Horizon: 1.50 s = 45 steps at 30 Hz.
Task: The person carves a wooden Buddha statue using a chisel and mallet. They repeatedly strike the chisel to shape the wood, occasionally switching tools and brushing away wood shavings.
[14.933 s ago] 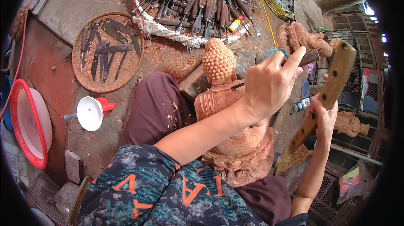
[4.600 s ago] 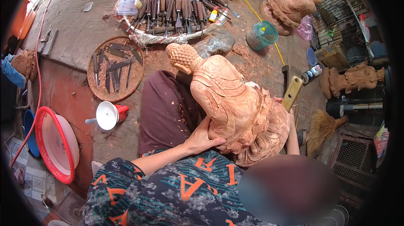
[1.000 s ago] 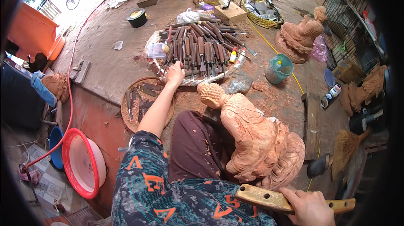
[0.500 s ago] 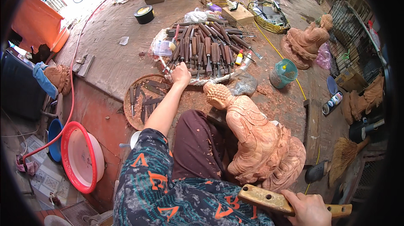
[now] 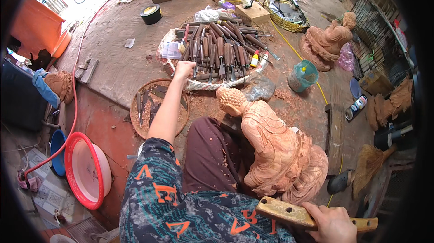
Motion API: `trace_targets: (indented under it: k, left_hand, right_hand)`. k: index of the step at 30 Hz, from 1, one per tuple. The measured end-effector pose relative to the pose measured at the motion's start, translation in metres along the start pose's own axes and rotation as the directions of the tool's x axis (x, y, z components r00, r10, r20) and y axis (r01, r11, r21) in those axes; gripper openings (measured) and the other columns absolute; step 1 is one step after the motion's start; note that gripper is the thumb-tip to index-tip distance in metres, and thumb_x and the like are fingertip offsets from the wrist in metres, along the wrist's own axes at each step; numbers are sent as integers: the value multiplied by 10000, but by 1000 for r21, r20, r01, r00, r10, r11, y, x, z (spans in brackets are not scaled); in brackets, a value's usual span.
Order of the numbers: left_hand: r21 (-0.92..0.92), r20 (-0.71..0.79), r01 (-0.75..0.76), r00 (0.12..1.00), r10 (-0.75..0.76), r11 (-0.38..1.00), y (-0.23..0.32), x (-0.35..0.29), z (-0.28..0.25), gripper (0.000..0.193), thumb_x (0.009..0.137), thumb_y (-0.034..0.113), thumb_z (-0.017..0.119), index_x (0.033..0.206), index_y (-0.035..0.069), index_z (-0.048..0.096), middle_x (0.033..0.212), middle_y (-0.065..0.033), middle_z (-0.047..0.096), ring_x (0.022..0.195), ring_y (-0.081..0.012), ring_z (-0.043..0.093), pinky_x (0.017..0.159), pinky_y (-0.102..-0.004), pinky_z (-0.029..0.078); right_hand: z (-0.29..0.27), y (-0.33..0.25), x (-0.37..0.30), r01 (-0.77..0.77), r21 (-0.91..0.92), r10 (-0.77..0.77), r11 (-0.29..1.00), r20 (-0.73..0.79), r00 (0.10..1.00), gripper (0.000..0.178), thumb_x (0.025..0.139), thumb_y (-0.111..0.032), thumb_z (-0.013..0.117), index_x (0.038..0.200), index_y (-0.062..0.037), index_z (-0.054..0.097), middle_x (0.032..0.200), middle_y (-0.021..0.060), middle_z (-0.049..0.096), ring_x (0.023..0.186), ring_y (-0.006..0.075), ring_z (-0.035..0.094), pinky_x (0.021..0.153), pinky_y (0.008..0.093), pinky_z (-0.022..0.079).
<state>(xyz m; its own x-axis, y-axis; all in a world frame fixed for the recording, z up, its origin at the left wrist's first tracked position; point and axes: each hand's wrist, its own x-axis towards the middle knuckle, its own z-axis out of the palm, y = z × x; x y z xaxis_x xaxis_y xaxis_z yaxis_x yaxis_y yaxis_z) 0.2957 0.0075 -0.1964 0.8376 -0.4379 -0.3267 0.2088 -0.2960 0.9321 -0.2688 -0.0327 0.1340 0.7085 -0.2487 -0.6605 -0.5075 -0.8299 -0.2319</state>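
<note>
My left hand is closed at the near left edge of a round tray heaped with wood-handled carving chisels. Its fingers face away, and whatever they hold is hidden. At the lower right my right hand grips a thick flat wooden bar with round holes along it. A carved wooden statue of a seated figure with a knobbed head leans beside my legs, its head towards the tray. Left of the statue, a round basket holds dark flat blades and a few tools.
Wood chips litter the floor around the statue. A teal bucket stands right of the tray, near another carved figure. A yellow cord runs past it. Left are a red-rimmed basin and a pink hose; a straw broom lies right.
My left hand has shifted left and slightly nearer along the tray's edge, still closed. My right hand and the wooden bar have stayed in place.
</note>
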Motion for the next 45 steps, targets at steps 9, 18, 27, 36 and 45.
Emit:
trace_targets:
  k: [9, 18, 27, 36, 45]
  left_hand:
    - [326, -12, -221, 971, 237, 919, 10, 41, 9, 200, 827, 190, 704, 890, 1, 714, 708, -54, 671, 609, -128, 629, 569, -298, 512]
    - [253, -251, -146, 945, 210, 957, 8, 25, -22, 218, 827, 84, 614, 1025, 53, 702, 957, -114, 726, 761, -167, 702, 663, -307, 560]
    - [731, -159, -178, 894, 418, 659, -8, -9, -62, 160, 835, 191, 623, 943, 162, 737, 928, -127, 716, 912, -313, 681, 815, -423, 532]
    - [718, -118, -130, 946, 304, 683, -3, 2, -25, 268, 763, 164, 542, 912, 190, 763, 956, -139, 714, 913, -336, 680, 850, -418, 529]
    - [854, -42, -164, 924, 380, 493, 24, 70, -13, 342, 856, 160, 496, 1149, 139, 671, 1127, -179, 657, 1068, -375, 622, 926, -462, 493]
  right_hand:
    - [-4, 0, 7, 24, 13, -24, 1000, 8, 1000, 610, 758, -105, 644, 1343, -99, 467, 918, 184, 616, 775, 392, 621, 678, 475, 497]
    - [-5, 0, 5, 0, 13, 0, 1000, 19, 1000, 646, 741, -114, 671, 1352, -106, 458, 910, 190, 614, 766, 390, 620, 675, 477, 497]
    - [-7, 1, 8, 1, -31, 0, 1000, 52, 999, 660, 735, -134, 691, 1351, -90, 458, 925, 181, 615, 789, 380, 622, 693, 470, 493]
    - [-7, 0, 8, -7, -35, 8, 999, 41, 999, 684, 717, -128, 706, 1353, -83, 459, 929, 176, 617, 776, 378, 622, 677, 471, 494]
    - [-12, 1, 17, -46, -23, 48, 999, 79, 996, 669, 719, -126, 712, 1338, -86, 464, 936, 180, 619, 816, 381, 628, 700, 468, 498]
